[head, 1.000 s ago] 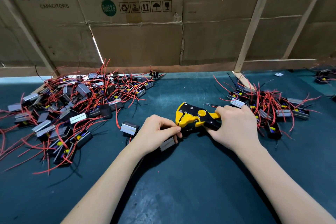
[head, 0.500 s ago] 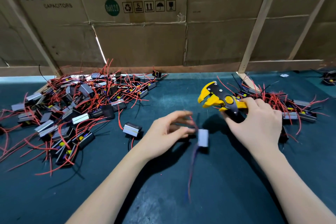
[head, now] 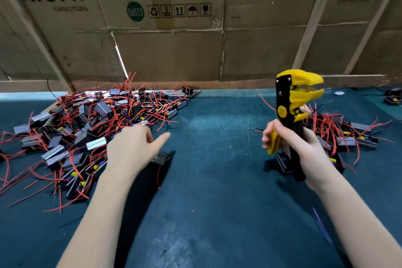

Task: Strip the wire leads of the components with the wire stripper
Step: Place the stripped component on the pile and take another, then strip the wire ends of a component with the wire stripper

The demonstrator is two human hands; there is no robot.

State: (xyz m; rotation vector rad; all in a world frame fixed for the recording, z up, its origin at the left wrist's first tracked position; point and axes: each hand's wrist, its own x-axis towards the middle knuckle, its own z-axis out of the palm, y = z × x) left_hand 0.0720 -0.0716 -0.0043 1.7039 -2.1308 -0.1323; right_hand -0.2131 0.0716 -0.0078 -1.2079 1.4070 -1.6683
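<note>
Reading "AiSHi CAPACITORS", cardboard (head: 71, 28) backs right hand (head: 304, 150) gripping stripper (head: 289, 104).

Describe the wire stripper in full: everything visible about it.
The wire stripper is a yellow and black hand tool, plastic by its look, with a round yellow knob on its black body. It stands nearly upright above the dark green mat, its head up and pointing right, mouth parted. The right hand grips its handles, fingers curled around the yellow one. Nothing visible sits in its mouth.
</note>
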